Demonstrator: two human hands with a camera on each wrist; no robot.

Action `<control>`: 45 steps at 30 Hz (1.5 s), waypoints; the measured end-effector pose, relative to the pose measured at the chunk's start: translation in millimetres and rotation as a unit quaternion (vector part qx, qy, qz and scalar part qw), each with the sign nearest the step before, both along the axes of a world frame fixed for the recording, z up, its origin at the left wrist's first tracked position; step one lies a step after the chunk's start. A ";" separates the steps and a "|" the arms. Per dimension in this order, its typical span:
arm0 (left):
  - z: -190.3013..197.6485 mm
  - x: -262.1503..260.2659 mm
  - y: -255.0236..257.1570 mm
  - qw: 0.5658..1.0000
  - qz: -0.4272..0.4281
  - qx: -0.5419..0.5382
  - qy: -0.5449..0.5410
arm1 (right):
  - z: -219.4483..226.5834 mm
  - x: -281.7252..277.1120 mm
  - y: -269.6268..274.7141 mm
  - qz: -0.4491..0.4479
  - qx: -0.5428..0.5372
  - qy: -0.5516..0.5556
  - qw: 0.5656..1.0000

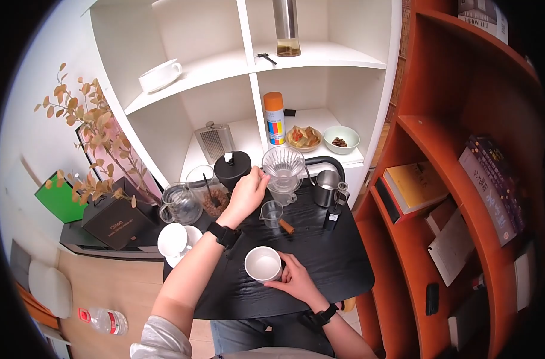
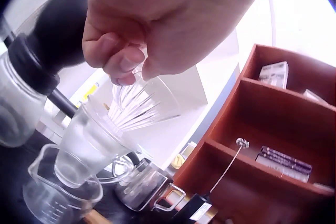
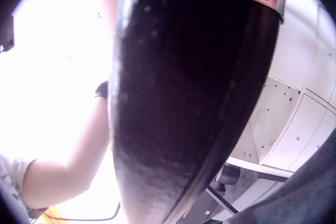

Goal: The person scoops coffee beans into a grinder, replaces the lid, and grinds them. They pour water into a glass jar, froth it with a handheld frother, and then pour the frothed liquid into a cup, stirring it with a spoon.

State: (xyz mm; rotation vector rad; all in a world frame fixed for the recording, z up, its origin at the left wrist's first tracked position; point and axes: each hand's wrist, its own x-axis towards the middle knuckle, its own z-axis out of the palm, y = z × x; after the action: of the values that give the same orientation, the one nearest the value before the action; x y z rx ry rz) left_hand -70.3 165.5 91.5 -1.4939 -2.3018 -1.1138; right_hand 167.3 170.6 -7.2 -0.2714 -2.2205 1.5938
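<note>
In the head view, my left hand (image 1: 243, 194) pinches the near-left rim of a clear ribbed glass dripper (image 1: 284, 164). The left wrist view shows my curled fingers at the rim of the dripper (image 2: 137, 106), which is tilted over a clear glass vessel (image 2: 84, 148). My right hand (image 1: 298, 283) holds the side of an upright white cup (image 1: 264, 274), thumb and fingers against its wall. Between them stands a small glass jug (image 1: 271, 213) with a wooden handle. A dark surface fills most of the right wrist view and hides the right hand and cup.
On the black table (image 1: 338, 269) a black-topped grinder (image 1: 232, 169), a glass of beans (image 1: 215, 202), a glass pot (image 1: 182, 206) and white cups (image 1: 173, 240) are at left. A steel pitcher (image 1: 327, 186) and a frother (image 1: 332, 216) stand right. White shelves (image 1: 191, 75) rise behind.
</note>
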 end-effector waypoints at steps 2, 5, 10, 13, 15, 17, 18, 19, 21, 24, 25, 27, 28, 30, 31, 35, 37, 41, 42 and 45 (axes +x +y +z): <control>-5.0 -8.7 2.8 0.982 -0.049 -0.028 -0.181 | -1.0 0.0 0.1 0.002 -0.001 0.000 1.000; 5.0 -2.1 -0.2 0.881 -0.113 0.013 -0.459 | -1.6 0.1 0.6 0.002 -0.001 0.002 1.000; -2.5 1.5 -3.7 0.868 -0.143 0.053 -0.473 | -0.5 -0.5 0.8 0.003 0.005 -0.001 1.000; 2.0 6.5 -6.6 0.864 -0.160 0.080 -0.470 | -0.5 -0.5 0.7 0.003 0.008 -0.001 1.000; 9.0 13.6 -12.1 0.859 -0.167 0.098 -0.474 | -0.3 -0.4 0.2 0.003 0.000 -0.009 1.000; 22.9 24.2 -23.6 0.857 -0.209 0.109 -0.459 | -0.6 0.4 0.1 0.002 0.000 -0.007 1.000; 30.0 28.9 -32.9 0.858 -0.204 0.112 -0.458 | -0.5 -0.6 0.0 0.000 -0.001 -0.003 1.000; 36.9 34.4 -45.2 0.838 -0.231 0.113 -0.482 | 0.7 -1.1 -0.8 0.007 0.000 -0.002 1.000; 48.6 46.2 -74.2 0.797 -0.266 0.122 -0.528 | 3.4 -0.7 -1.6 -0.006 -0.004 -0.001 1.000; 65.4 60.1 -132.3 0.744 -0.255 0.171 -0.594 | 0.4 -1.7 -0.1 -0.002 0.003 -0.007 1.000; 68.0 57.9 -153.4 0.758 -0.247 0.181 -0.576 | 1.7 -1.6 -0.1 -0.001 0.003 -0.007 1.000; 70.2 43.8 -194.2 0.800 -0.211 0.206 -0.522 | 2.7 -0.9 -0.3 0.002 -0.001 -0.020 1.000; 71.1 34.9 -212.3 0.826 -0.183 0.222 -0.485 | 2.2 -1.4 0.3 -0.001 -0.003 -0.032 0.999; 75.4 16.6 -240.5 0.860 -0.121 0.268 -0.417 | 0.8 -1.8 0.8 0.004 -0.002 -0.036 0.999; 77.1 8.0 -249.4 0.870 -0.091 0.281 -0.395 | 3.6 -2.1 0.4 0.000 0.002 -0.030 1.000; 69.3 -42.6 -270.4 0.906 0.006 0.254 -0.338 | 4.6 -2.0 -1.2 -0.006 0.005 -0.029 1.000; 57.4 -63.8 -271.1 0.894 0.026 0.252 -0.370 | 4.0 -3.0 -1.1 -0.008 0.009 -0.028 1.000; 34.8 -95.6 -267.9 0.876 0.052 0.246 -0.411 | 3.4 -2.8 -1.1 -0.010 0.002 -0.026 1.000; 30.7 -101.0 -266.7 0.876 0.060 0.242 -0.412 | 3.0 -2.5 -1.2 -0.011 0.002 -0.026 1.000; 20.0 -112.9 -262.3 0.867 0.059 0.254 -0.425 | 0.2 -2.9 -0.9 -0.011 0.006 -0.025 1.000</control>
State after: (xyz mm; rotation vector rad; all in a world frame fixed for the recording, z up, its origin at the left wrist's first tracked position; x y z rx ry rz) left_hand -183.1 -96.8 111.5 -0.6994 -2.1632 -2.4528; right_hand 164.4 169.7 -7.0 -0.3344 -2.2571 1.5780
